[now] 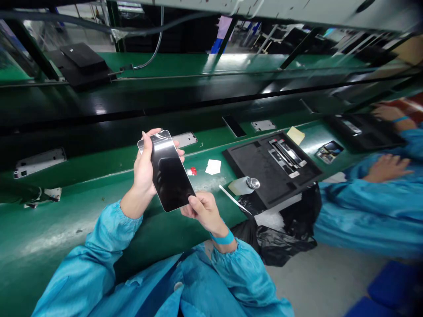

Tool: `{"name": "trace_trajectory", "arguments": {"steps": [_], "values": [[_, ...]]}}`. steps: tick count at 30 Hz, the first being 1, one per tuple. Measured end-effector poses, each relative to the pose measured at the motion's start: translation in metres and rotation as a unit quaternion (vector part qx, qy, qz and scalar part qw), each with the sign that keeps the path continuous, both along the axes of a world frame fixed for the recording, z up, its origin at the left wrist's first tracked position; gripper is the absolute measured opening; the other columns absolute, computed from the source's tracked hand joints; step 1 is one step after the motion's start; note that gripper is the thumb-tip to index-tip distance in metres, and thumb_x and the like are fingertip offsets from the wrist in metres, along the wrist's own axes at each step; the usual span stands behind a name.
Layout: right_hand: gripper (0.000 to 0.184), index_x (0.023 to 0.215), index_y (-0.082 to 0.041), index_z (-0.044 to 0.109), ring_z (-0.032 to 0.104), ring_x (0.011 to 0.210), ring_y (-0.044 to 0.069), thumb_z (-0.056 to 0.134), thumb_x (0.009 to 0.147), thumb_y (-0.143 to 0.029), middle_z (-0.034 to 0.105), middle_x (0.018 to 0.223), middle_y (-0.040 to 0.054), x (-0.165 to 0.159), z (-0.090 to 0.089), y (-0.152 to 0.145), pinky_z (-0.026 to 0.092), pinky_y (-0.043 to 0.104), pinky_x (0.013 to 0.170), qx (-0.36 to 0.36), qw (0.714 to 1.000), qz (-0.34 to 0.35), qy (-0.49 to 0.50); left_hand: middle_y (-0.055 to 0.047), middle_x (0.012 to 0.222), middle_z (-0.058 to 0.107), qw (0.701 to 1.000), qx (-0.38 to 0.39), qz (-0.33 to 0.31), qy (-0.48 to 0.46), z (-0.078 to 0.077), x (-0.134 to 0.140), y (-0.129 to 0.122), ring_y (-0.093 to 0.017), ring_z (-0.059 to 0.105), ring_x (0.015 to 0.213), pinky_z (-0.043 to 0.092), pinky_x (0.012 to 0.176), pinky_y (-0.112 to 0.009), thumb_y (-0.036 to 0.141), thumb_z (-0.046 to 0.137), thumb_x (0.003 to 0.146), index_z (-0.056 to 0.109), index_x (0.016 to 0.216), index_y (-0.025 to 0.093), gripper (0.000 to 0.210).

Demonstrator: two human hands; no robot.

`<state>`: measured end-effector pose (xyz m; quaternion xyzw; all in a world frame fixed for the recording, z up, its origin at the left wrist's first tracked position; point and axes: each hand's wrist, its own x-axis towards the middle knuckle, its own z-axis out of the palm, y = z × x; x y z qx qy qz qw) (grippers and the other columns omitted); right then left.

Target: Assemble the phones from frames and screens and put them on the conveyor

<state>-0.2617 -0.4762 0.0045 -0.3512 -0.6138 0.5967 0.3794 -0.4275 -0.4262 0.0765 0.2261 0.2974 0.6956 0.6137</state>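
Both my hands hold a phone screen (170, 176), a glossy black panel with a thin pale edge, tilted above the green bench. My left hand (144, 165) wraps its left side, thumb along the edge and fingertips showing past the far side. At the lower right corner, my right hand (203, 209) pinches it between thumb and fingers; a blue band circles that wrist. Just behind the panel lies a silvery phone frame (185, 139), partly covered by my fingers. A red-and-white scrap (192, 171) and a white paper piece (213, 167) lie to the right.
A black foam tray (244, 163) holding metal strips stands right, beside a dispenser bottle (243, 186) and black plastic bag (274, 242). Another dark screen (234, 126) and a phone frame (39, 162) lie along the line. A co-worker's hands (388, 168) are far right.
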Motion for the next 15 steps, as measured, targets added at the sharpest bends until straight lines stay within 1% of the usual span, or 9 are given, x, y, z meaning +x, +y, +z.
{"name": "trace_trajectory", "arguments": {"steps": [2,4,6,8,9,11,13,15], "values": [[0.076,0.049,-0.024,0.052,0.043,0.042,0.012,0.058,0.098,-0.082,0.047,0.044,-0.0011,-0.004,-0.002,-0.002,0.036,0.030,0.046,0.007,1.000,0.001,-0.003,-0.003,0.089,0.080,1.000,0.006,0.019,0.002,0.002,0.000,-0.002,-0.019,0.080,0.073,0.068,0.068,-0.030,0.067,0.058,0.107,0.060,0.123,0.027,0.043],[0.078,0.046,-0.024,0.052,0.044,0.041,0.013,0.058,0.099,-0.080,0.047,0.043,-0.0005,-0.007,-0.003,-0.002,0.036,0.030,0.047,0.012,1.000,0.005,-0.008,-0.002,0.089,0.079,0.999,0.005,0.036,0.012,0.003,0.000,-0.003,-0.020,0.080,0.074,0.068,0.068,-0.031,0.069,0.061,0.105,0.061,0.124,0.027,0.046],[0.080,0.045,-0.024,0.052,0.046,0.041,0.013,0.057,0.099,-0.081,0.047,0.041,0.0000,-0.011,-0.003,-0.001,0.037,0.030,0.047,0.015,1.000,-0.006,-0.008,-0.003,0.089,0.079,0.999,-0.003,0.045,0.020,0.002,-0.001,-0.002,-0.020,0.081,0.074,0.068,0.069,-0.031,0.071,0.062,0.103,0.062,0.124,0.027,0.049],[0.080,0.047,-0.022,0.057,0.047,0.040,0.012,0.056,0.098,-0.084,0.052,0.043,0.0013,-0.015,-0.003,0.001,0.037,0.029,0.045,0.004,1.000,-0.011,-0.006,-0.003,0.090,0.080,0.998,0.001,0.055,0.022,0.000,0.000,-0.001,-0.020,0.081,0.075,0.067,0.069,-0.031,0.072,0.064,0.101,0.062,0.124,0.027,0.050],[0.081,0.050,-0.021,0.062,0.048,0.040,0.012,0.055,0.097,-0.087,0.055,0.044,0.0022,-0.017,-0.004,0.002,0.038,0.028,0.044,-0.009,1.000,-0.002,-0.001,-0.003,0.090,0.080,0.998,0.008,0.066,0.021,-0.001,0.001,-0.001,-0.020,0.081,0.075,0.067,0.069,-0.030,0.072,0.066,0.101,0.062,0.124,0.027,0.051],[0.083,0.058,-0.019,0.068,0.049,0.039,0.011,0.054,0.092,-0.092,0.062,0.049,0.0038,-0.021,-0.004,0.003,0.039,0.026,0.042,-0.038,0.998,0.037,0.014,-0.002,0.091,0.080,0.994,0.025,0.100,0.019,-0.002,0.003,-0.001,-0.019,0.081,0.075,0.066,0.070,-0.029,0.071,0.068,0.100,0.061,0.125,0.028,0.050],[0.082,0.063,-0.018,0.071,0.049,0.038,0.010,0.058,0.087,-0.095,0.065,0.052,0.0038,-0.023,-0.002,0.003,0.041,0.024,0.040,-0.062,0.995,0.077,0.031,-0.001,0.091,0.080,0.990,0.033,0.134,0.018,-0.002,0.007,-0.002,-0.018,0.080,0.075,0.066,0.072,-0.028,0.070,0.068,0.100,0.061,0.124,0.029,0.048],[0.077,0.066,-0.017,0.071,0.052,0.039,0.010,0.065,0.085,-0.092,0.066,0.053,0.0035,-0.023,0.001,0.002,0.044,0.024,0.040,-0.081,0.990,0.104,0.041,0.000,0.090,0.079,0.988,0.036,0.147,0.020,-0.001,0.010,-0.003,-0.018,0.080,0.075,0.065,0.074,-0.029,0.071,0.066,0.101,0.060,0.124,0.030,0.048]]}}
